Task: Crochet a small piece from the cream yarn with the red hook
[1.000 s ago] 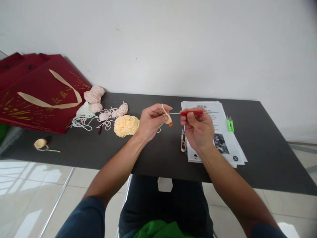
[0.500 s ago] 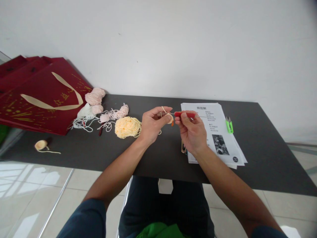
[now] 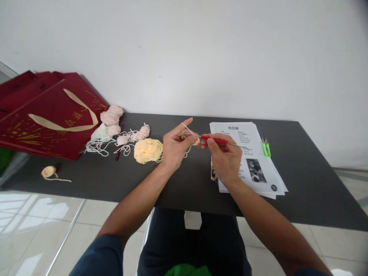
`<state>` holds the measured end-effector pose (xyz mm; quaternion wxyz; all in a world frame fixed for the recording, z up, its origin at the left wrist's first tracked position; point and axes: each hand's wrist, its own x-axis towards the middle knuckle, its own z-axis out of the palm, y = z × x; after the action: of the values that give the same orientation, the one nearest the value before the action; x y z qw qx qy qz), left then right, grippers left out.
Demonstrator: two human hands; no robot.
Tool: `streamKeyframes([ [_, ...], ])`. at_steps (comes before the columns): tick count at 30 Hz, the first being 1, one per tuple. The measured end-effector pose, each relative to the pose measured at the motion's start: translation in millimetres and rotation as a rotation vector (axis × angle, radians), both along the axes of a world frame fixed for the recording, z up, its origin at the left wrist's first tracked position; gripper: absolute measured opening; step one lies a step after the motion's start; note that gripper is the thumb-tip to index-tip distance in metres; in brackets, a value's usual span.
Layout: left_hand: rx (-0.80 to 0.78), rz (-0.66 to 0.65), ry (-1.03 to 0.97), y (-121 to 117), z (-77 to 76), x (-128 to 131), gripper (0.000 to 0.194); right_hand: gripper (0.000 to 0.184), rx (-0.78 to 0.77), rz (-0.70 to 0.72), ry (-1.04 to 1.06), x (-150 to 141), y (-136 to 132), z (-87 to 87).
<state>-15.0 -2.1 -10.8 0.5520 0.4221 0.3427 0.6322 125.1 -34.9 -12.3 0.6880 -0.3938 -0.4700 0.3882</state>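
Pinched in my left hand (image 3: 176,145) is a small piece of cream crochet work (image 3: 197,141), mostly hidden by the thumb, with a bit of orange at its lower edge. A strand of cream yarn (image 3: 186,127) runs over the raised index finger. My right hand (image 3: 225,155) is closed around the red handle of a crochet hook (image 3: 214,139). The hook's thin metal shaft reaches left to the work at my left fingertips. Beside my left wrist lies a yellow yarn ball (image 3: 148,150).
Under my right hand are printed sheets (image 3: 260,176), with green thread snips (image 3: 266,147) at their right edge. Pink yarn (image 3: 111,115) and white yarn (image 3: 99,138) lie by a dark red gift bag (image 3: 57,115). A small cream crocheted cup shape (image 3: 48,171) sits at far left.
My left index finger has lifted, drawing the yarn strand up. The hook has tilted, its handle end lower to the right, and my right hand has turned slightly. The whole view has shifted a little.
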Motion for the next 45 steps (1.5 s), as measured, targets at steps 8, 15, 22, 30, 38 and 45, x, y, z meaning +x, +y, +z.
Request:
streamKeyframes([
  [8,-0.143,-0.144,-0.283,-3,11.0,-1,0.056,0.055,0.509,-0.074,-0.509,7,-8,-9.9],
  [15,-0.158,-0.199,-0.333,-2,13.4,-3,0.054,0.022,0.120,0.107,-0.008,2,0,-8.6],
  [22,-0.138,-0.159,-0.250,-3,12.8,1,0.055,0.011,0.012,0.211,0.289,8,11,6.5],
  [30,-0.132,-0.123,-0.206,-2,12.4,0,0.056,0.016,0.050,0.169,0.253,15,15,9.3],
  [38,-0.103,-0.128,-0.144,0,10.8,-5,0.056,0.012,0.142,0.118,0.160,18,15,6.1],
  [45,-0.082,-0.143,-0.112,0,13.3,-8,0.052,0.011,0.188,0.103,0.087,20,13,2.3],
])
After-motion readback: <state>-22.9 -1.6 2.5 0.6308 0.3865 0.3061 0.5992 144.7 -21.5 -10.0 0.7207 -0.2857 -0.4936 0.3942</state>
